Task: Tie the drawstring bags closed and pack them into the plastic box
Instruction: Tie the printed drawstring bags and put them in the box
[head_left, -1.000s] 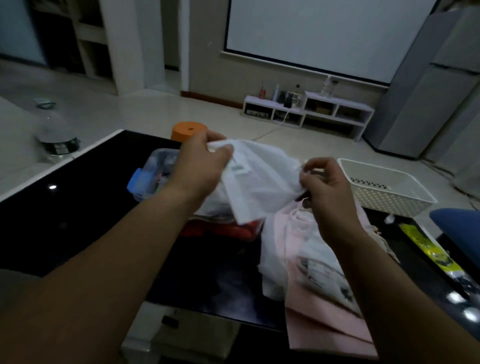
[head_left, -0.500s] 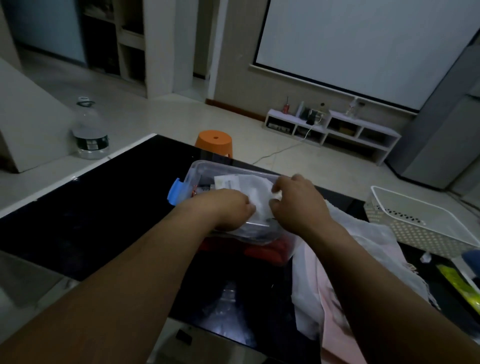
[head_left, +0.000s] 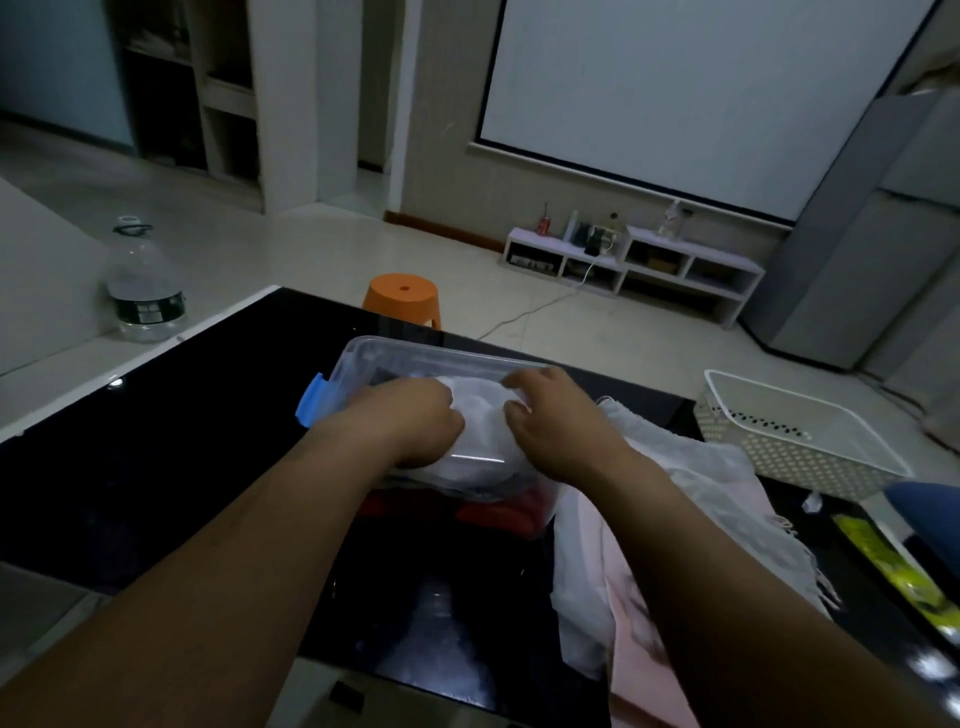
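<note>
Both hands have dropped from mid-air into the plastic box (head_left: 415, 349) on the bench (head_left: 156, 447). The left hand (head_left: 415, 422) and right hand (head_left: 553, 428) curl their fingers onto the white bag (head_left: 480, 415) inside. It looks soft, light and springy, so it is probably best gripped at the bunched neck and pressed flat.

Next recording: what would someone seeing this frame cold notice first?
The two hands meet at the centre: the left hand and right hand hold a white bag down in the clear plastic box on the black table. Next come the heap of white and pink bags right of the box, and the orange stool on the floor beyond the table.
</note>
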